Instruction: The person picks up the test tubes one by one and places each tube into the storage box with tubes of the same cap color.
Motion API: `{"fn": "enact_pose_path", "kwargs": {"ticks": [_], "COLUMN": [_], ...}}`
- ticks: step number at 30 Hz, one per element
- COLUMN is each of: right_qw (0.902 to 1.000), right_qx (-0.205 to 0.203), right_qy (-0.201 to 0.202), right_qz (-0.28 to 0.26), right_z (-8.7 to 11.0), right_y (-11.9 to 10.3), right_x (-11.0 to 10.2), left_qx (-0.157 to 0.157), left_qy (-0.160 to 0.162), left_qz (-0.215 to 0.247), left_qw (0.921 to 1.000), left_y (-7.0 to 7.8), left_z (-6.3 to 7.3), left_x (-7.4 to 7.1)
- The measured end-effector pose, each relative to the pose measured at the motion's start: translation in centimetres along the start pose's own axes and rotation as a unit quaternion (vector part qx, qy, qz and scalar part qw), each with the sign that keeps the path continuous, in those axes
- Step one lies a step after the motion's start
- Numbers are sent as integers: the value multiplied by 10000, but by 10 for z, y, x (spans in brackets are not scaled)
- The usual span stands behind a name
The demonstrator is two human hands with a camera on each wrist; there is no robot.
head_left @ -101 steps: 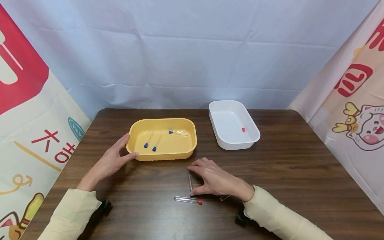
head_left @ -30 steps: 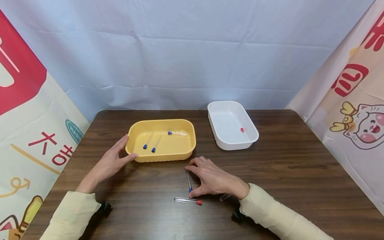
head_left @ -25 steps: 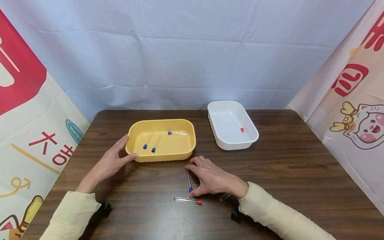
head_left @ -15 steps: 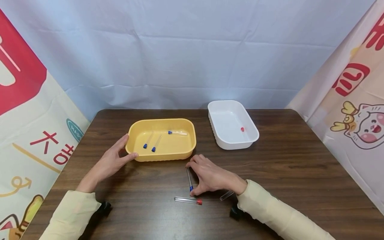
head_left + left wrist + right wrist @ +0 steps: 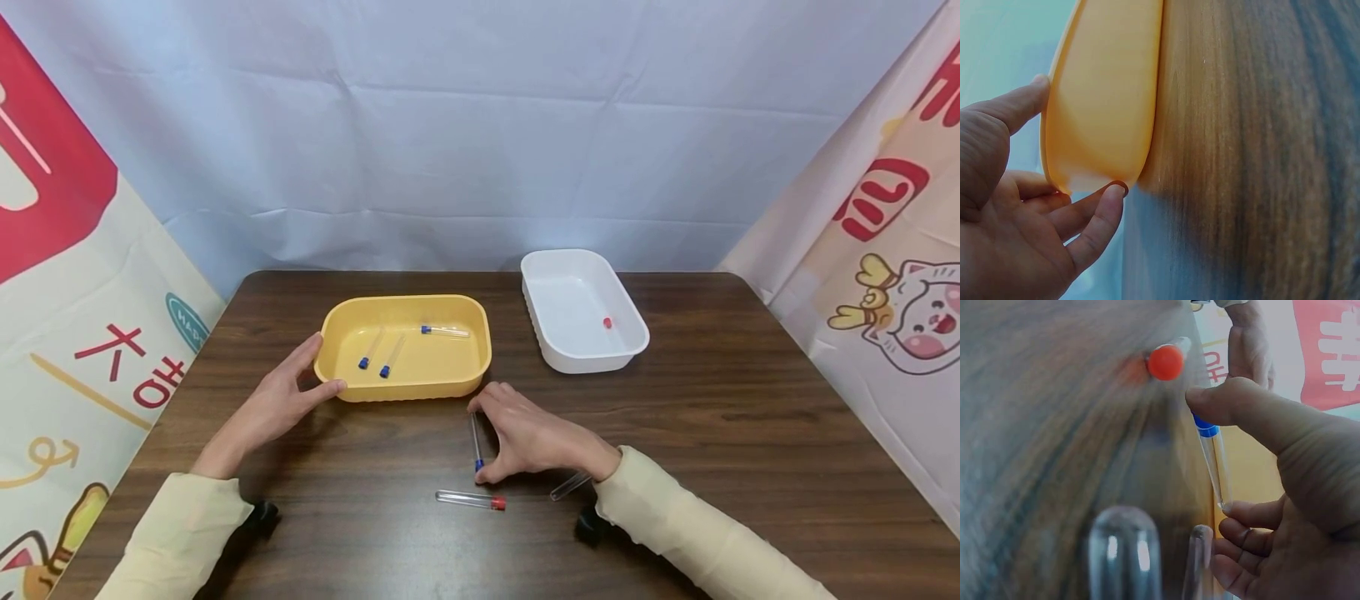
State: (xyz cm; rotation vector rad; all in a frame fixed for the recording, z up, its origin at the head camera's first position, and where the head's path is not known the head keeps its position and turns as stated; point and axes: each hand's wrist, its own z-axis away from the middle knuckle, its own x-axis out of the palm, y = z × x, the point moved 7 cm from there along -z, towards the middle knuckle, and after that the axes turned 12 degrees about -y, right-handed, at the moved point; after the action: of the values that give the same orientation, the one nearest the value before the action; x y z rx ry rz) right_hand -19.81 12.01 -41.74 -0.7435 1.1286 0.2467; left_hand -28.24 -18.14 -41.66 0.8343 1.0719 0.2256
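Observation:
My left hand (image 5: 273, 408) holds the left end of a yellow tray (image 5: 420, 390), thumb at the near rim and fingers on the outer side. Inside that tray lie 3 clear test tubes with blue caps (image 5: 385, 372). My right hand (image 5: 532, 433) pinches another blue-capped test tube (image 5: 477, 442) by its ends: in the right wrist view the thumb is at the blue cap (image 5: 1207, 428) and a finger at the rounded tip. A red-capped test tube (image 5: 470, 500) lies on the table just nearer than this hand. Under the right wrist a clear tube (image 5: 568, 487) is partly hidden.
Behind and to the right stands a white tray (image 5: 585, 364) with a small red cap (image 5: 607, 322) visible in it. Two rounded clear tube ends, one of them a large tube end (image 5: 1125, 550), show low in the right wrist view. The brown table (image 5: 712, 400) carries everything.
My right hand has shifted slightly away from the red-capped tube with the blue-capped tube between thumb and finger. More of the clear tube under the wrist shows. The left hand stays put.

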Motion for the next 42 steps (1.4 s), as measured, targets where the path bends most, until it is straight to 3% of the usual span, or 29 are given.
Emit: {"fn": "enact_pose_path", "kwargs": {"ticks": [13,23,34,42], "right_qw": [9966,9954,9924,9919], "right_qx": [-347,-347,-354,-200], "right_qy": [79,414,763,606], "right_qz": [-750,-792,-897,-1097], "right_z": [15,14,-10,-38], "right_y": [-12,-11,-6,-1], "right_x": [-27,-57,-85,-95], "left_qx": [64,51,106,121], "left_qy": [26,51,69,72], "left_qz": [22,48,58,99], "left_qw": [10000,10000,9999,9999], "left_y": [0,-1,-2,-1], "left_z": [0,2,2,1], "left_x": [0,0,0,0]}}
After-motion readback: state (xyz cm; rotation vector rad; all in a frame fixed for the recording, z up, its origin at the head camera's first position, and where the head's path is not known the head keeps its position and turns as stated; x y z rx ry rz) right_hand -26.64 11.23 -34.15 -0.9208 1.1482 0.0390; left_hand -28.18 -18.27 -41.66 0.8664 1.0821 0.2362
